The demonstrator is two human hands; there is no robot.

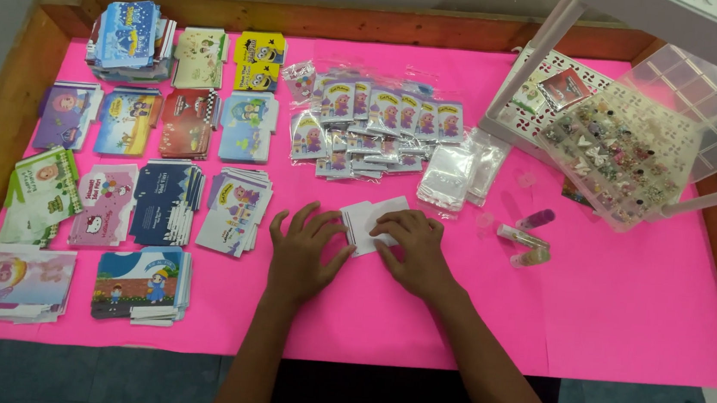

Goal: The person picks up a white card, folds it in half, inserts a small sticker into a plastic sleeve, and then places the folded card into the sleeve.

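A small stack of white cards [372,219] lies on the pink table cover [626,303] in the middle. My right hand [412,250] rests on the lower right part of the cards, fingers pressing down. My left hand [306,252] lies flat with fingers spread just left of the cards, its fingertips touching their edge. Neither hand lifts anything.
Stacks of colourful printed envelopes [164,202] fill the left half. Small packets in clear bags [374,125] and empty clear bags [456,175] lie behind the cards. A clear compartment box of beads [622,155], a white rack [563,38] and small vials [524,238] sit at right. Wooden rim [3,110] frames the table.
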